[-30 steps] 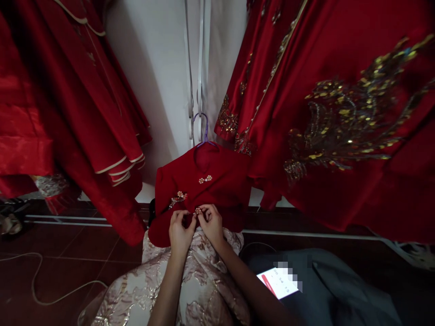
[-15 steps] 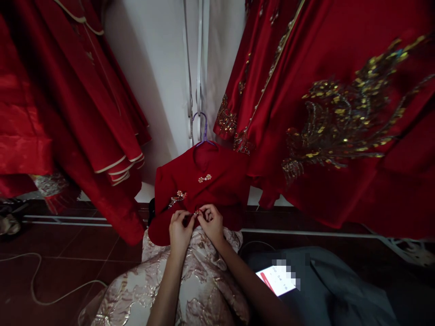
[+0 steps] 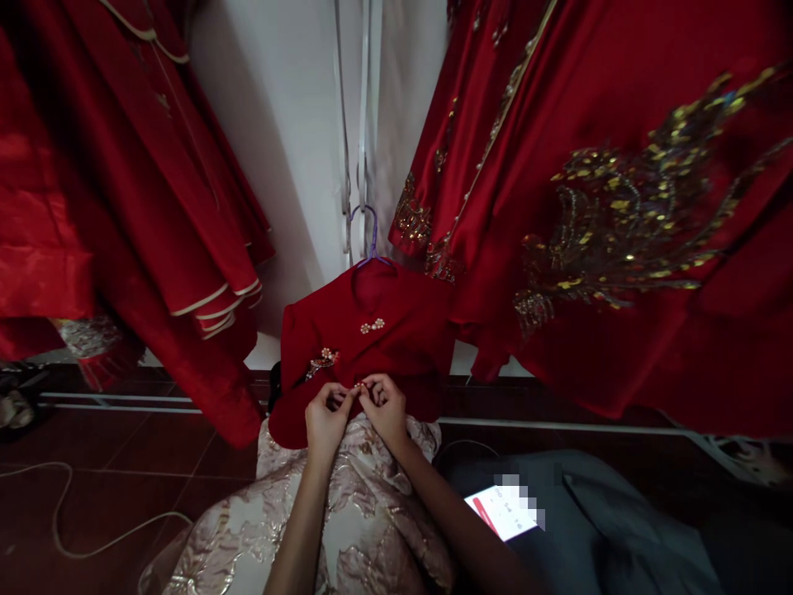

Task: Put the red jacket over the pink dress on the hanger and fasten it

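A red jacket [image 3: 396, 347] hangs on a purple hanger [image 3: 374, 240] in front of me, its lower part over a shiny patterned pale pink cloth [image 3: 359, 512]. My left hand [image 3: 327, 420] pinches thumb and finger at one side of a small beaded fastener [image 3: 358, 386] on the jacket's front. From the other side my right hand [image 3: 385, 410] pinches it too, so the fingertips nearly meet. The fingers largely hide the fastener. Higher on the jacket is a pearl flower fastener [image 3: 372, 326], and a beaded ornament [image 3: 322, 362] sits to its lower left.
Red garments [image 3: 204, 207] with pale piping hang at left. A red garment with gold sequin embroidery [image 3: 632, 215] hangs at right. A lit phone [image 3: 505, 512] lies on dark grey cloth [image 3: 595, 504]. A white cable [image 3: 111, 541] runs over the tiled floor; a metal rail [image 3: 557, 426] crosses low.
My left hand has shifted very slightly left, and its fingers have moved a little at the fastener. Both hands keep their pinch; the jacket stays almost where it was.
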`<state>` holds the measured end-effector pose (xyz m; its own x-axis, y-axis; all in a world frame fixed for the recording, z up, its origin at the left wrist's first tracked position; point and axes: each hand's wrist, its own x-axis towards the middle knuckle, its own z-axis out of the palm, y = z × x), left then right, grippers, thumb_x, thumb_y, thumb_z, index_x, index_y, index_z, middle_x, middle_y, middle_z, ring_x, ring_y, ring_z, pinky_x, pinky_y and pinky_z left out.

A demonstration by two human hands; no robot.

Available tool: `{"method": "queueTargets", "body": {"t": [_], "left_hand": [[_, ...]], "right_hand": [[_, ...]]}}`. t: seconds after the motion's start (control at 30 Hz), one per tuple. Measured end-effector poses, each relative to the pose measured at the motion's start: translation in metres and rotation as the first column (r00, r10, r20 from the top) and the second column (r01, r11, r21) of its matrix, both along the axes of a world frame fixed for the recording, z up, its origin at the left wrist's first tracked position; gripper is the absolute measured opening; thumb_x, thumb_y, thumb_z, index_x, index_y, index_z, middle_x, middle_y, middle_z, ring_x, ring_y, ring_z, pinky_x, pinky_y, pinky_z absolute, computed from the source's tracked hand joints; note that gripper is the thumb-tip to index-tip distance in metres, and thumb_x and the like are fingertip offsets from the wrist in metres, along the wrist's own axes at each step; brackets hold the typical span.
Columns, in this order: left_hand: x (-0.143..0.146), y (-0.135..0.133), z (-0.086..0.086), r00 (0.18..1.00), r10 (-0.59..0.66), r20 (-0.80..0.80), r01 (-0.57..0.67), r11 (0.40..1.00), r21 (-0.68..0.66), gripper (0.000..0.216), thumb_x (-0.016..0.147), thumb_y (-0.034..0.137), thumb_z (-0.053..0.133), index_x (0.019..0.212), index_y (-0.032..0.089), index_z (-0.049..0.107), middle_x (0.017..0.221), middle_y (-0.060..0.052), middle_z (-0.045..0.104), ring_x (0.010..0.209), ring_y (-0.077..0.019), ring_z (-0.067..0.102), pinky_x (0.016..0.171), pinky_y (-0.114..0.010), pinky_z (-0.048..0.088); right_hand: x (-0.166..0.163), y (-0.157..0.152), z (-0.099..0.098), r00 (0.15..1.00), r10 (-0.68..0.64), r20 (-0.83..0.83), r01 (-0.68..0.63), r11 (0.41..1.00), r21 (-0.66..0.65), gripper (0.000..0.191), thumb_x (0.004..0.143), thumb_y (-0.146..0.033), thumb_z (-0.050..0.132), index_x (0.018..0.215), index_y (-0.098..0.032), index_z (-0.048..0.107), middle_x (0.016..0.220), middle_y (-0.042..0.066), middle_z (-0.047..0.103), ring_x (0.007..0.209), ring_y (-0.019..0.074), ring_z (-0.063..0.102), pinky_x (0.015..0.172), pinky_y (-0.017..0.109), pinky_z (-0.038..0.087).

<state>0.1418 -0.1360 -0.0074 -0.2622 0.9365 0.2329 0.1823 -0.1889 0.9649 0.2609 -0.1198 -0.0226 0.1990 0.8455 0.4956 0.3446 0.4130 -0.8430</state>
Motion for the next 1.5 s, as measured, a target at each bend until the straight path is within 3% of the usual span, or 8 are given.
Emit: {"method": "queueTargets", "body": {"t": [0.1,0.23,0.3,0.5,0.77,0.97,1.3,1.5], "left_hand": [[-0.004,0.006,0.012,0.942,-0.045,0.333,0.063,0.997,-0.042,0.041,0.060,0.030,0.076,0.095,0.015,0.060,0.076,-0.002,0.066,0.066,-0.0099,0.060,0.065,-0.020,0.046],[-0.013,0.020,0.034,0.673,-0.033,0.738,0.172,0.979,-0.113,0.024,0.074,0.029,0.064,0.093,0.014,0.063,0.095,-0.008,0.068,0.079,-0.0114,0.064,0.073,-0.021,0.050],[-0.015,0.027,0.041,0.573,0.006,0.820,0.206,0.967,-0.151,0.015,0.078,0.024,0.061,0.088,0.014,0.065,0.096,-0.009,0.069,0.079,-0.0108,0.064,0.073,-0.021,0.050],[-0.011,0.038,0.040,0.505,0.021,0.863,0.261,0.949,-0.175,0.009,0.078,0.015,0.062,0.086,0.012,0.066,0.088,-0.008,0.071,0.075,-0.0102,0.066,0.073,-0.020,0.052],[-0.011,0.053,0.021,0.590,0.065,0.805,0.159,0.968,-0.195,0.011,0.071,0.012,0.066,0.081,0.011,0.069,0.088,-0.008,0.072,0.078,-0.0102,0.066,0.076,-0.020,0.050],[-0.029,0.081,0.011,0.766,0.024,0.643,0.115,0.978,-0.174,0.018,0.059,0.022,0.073,0.074,0.013,0.068,0.076,-0.005,0.071,0.070,-0.0117,0.065,0.066,-0.021,0.048],[-0.036,0.095,0.023,0.822,0.032,0.568,0.107,0.972,-0.210,0.016,0.056,0.019,0.072,0.068,0.012,0.064,0.065,-0.002,0.067,0.057,-0.0087,0.059,0.058,-0.019,0.043],[-0.032,0.079,0.024,0.853,0.147,0.501,-0.053,0.979,-0.197,0.039,0.053,0.022,0.079,0.083,0.014,0.057,0.071,0.000,0.062,0.059,-0.0105,0.057,0.064,-0.024,0.045]], "right_hand": [[0.001,-0.002,-0.001,0.999,-0.013,-0.029,0.014,1.000,0.002,0.011,0.066,-0.016,0.057,0.077,-0.018,0.058,0.056,-0.006,0.046,0.048,0.0079,0.041,0.047,0.019,0.033],[0.004,-0.004,-0.002,0.994,0.026,-0.106,-0.026,1.000,0.008,0.009,0.067,-0.014,0.053,0.075,-0.018,0.054,0.056,-0.006,0.045,0.049,0.0087,0.043,0.047,0.019,0.034],[0.006,-0.005,-0.003,0.992,0.044,-0.121,-0.042,0.999,0.019,0.008,0.067,-0.013,0.051,0.073,-0.018,0.052,0.057,-0.005,0.048,0.051,0.0094,0.045,0.048,0.020,0.035],[0.007,-0.004,-0.006,0.991,0.044,-0.130,-0.041,0.999,0.024,0.009,0.066,-0.012,0.049,0.072,-0.018,0.052,0.060,-0.003,0.051,0.053,0.0104,0.047,0.051,0.021,0.036],[0.004,-0.009,0.004,0.993,0.040,-0.109,-0.039,0.999,0.016,0.009,0.064,-0.013,0.048,0.069,-0.019,0.052,0.056,-0.005,0.048,0.050,0.0098,0.044,0.049,0.020,0.034],[-0.022,-0.009,0.018,0.984,0.177,-0.014,-0.177,0.983,-0.053,0.010,0.062,-0.013,0.052,0.070,-0.019,0.054,0.058,-0.005,0.052,0.051,0.0092,0.046,0.049,0.019,0.035],[-0.054,0.002,0.022,0.997,-0.083,0.001,0.083,0.995,-0.047,0.024,0.064,-0.022,0.059,0.084,-0.021,0.046,0.073,-0.003,0.045,0.061,0.0119,0.045,0.061,0.024,0.040],[-0.042,-0.001,0.026,0.998,-0.051,0.045,0.052,0.998,-0.022,0.026,0.064,-0.015,0.055,0.089,-0.021,0.049,0.087,0.002,0.049,0.061,0.0121,0.045,0.061,0.025,0.041]]}}
